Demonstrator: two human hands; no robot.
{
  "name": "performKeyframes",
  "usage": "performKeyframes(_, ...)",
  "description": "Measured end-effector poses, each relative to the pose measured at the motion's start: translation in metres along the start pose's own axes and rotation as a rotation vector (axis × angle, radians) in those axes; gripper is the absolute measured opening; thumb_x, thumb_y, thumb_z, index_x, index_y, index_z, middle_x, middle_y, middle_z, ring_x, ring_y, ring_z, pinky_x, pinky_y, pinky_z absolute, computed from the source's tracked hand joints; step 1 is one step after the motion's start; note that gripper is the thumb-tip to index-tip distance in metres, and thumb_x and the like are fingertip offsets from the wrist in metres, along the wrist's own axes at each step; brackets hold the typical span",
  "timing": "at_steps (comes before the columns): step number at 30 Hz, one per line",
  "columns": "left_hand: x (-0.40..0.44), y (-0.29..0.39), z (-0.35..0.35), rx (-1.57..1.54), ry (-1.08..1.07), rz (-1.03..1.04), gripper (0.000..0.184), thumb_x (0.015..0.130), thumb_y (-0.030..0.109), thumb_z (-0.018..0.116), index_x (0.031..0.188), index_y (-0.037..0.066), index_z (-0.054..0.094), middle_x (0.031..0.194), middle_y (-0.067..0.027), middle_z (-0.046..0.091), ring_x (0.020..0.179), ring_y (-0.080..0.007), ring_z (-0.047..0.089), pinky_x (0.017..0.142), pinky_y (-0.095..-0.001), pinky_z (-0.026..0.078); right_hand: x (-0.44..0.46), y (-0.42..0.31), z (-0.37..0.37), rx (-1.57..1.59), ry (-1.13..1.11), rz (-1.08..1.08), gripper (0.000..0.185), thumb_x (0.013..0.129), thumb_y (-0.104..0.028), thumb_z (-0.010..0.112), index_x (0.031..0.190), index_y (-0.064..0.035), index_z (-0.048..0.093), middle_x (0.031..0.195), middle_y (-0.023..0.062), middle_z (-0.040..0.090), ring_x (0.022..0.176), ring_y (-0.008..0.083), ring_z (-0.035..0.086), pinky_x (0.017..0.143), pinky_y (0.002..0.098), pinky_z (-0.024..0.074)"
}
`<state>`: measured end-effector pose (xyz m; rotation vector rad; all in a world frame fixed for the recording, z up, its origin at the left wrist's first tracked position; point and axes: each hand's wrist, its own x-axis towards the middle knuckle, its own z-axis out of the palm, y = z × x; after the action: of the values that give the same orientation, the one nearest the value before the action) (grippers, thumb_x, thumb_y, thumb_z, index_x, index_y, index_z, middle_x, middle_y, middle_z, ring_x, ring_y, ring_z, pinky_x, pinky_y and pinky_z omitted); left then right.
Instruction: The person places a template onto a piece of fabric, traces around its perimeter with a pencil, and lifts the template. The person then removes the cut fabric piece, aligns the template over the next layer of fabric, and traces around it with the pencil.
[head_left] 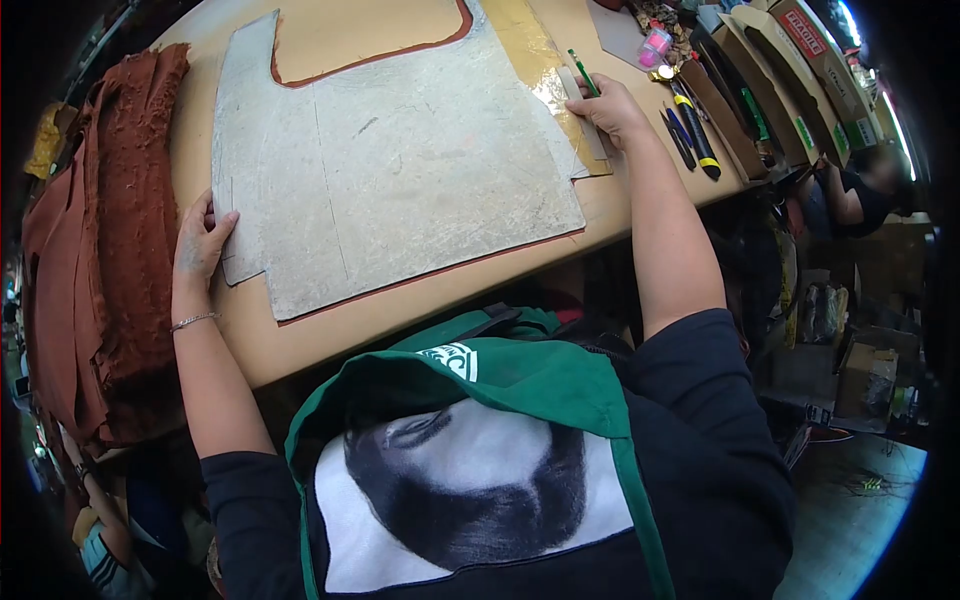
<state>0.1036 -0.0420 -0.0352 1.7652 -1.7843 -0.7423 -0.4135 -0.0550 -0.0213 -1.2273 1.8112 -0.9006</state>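
Note:
A large grey pattern board (420,190) with a curved cut-out lies on the table, scuffed and marked with thin lines. Reddish-brown leather (440,270) shows as a thin rim beneath its lower edge and around the cut-out. My left hand (203,240) grips the board's left edge, thumb on top. At the right edge, beside a strip of shiny yellowish tape (535,60), is my right hand (615,112). A green pen (583,73) is held in it, tip pointing up and away. Its fingers also touch the board's taped edge.
Stacked reddish-brown leather (130,220) hangs over the table's left end. Right of my right hand lie a black-and-yellow cutter (697,137) and dark pens (678,138). Cardboard boxes (770,70) line the right end. Other people (850,195) sit at the right and lower left.

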Motion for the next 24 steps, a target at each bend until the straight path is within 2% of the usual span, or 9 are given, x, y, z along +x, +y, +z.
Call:
performKeyframes(8,-0.004,0.005,0.001,0.029,0.032,-0.001,0.052,0.072,0.015,0.064,0.119,0.002,0.046,0.100,-0.0082,0.048,0.084,-0.0149,0.049,0.078,-0.0275,0.042,-0.003,-0.001,0.002,-0.203,0.042,-0.054,0.042,0.070,-0.005,0.066,0.108,0.0026,0.052,0.090,0.0084,0.058,0.079,0.0137,0.055,0.072,0.0248,0.0438)
performKeyframes(11,-0.003,0.003,0.001,-0.013,0.010,0.004,0.051,0.072,0.014,0.064,0.118,0.001,0.046,0.101,-0.0082,0.048,0.084,-0.0147,0.049,0.078,-0.0274,0.042,0.002,0.007,0.002,-0.187,0.075,-0.088,0.039,0.067,-0.007,0.067,0.103,0.0006,0.055,0.088,0.0080,0.060,0.076,0.0145,0.057,0.069,0.0261,0.0451)
performKeyframes(14,-0.004,0.005,0.001,-0.045,0.005,-0.004,0.050,0.073,0.014,0.064,0.118,0.001,0.047,0.102,-0.0082,0.048,0.084,-0.0147,0.049,0.077,-0.0275,0.043,0.003,0.008,0.002,-0.220,0.064,-0.082,0.041,0.070,-0.011,0.068,0.106,0.0019,0.054,0.088,0.0084,0.059,0.077,0.0134,0.055,0.071,0.0253,0.0434)
performKeyframes(17,-0.004,0.003,0.002,-0.037,0.024,-0.005,0.050,0.073,0.014,0.064,0.118,0.002,0.046,0.102,-0.0085,0.048,0.085,-0.0148,0.049,0.077,-0.0276,0.043,0.002,0.006,0.003,-0.400,0.080,-0.110,0.037,0.071,-0.014,0.067,0.103,0.0023,0.055,0.086,0.0082,0.059,0.076,0.0134,0.054,0.070,0.0263,0.0430)
performKeyframes(20,-0.005,0.004,0.003,-0.010,0.033,-0.010,0.051,0.073,0.015,0.063,0.119,0.001,0.046,0.102,-0.0088,0.048,0.085,-0.0152,0.049,0.078,-0.0276,0.043,0.006,0.012,0.003,-0.392,0.094,-0.145,0.035,0.072,-0.015,0.067,0.101,0.0025,0.056,0.086,0.0084,0.059,0.076,0.0136,0.053,0.070,0.0270,0.0425)
performKeyframes(24,-0.005,0.002,0.003,0.000,0.049,-0.006,0.052,0.073,0.017,0.063,0.120,0.002,0.045,0.101,-0.0094,0.048,0.086,-0.0162,0.049,0.079,-0.0281,0.042,0.009,0.016,0.002,-0.364,0.102,-0.160,0.040,0.068,-0.020,0.068,0.100,0.0012,0.057,0.085,0.0121,0.061,0.076,0.0191,0.058,0.071,0.0297,0.0442)
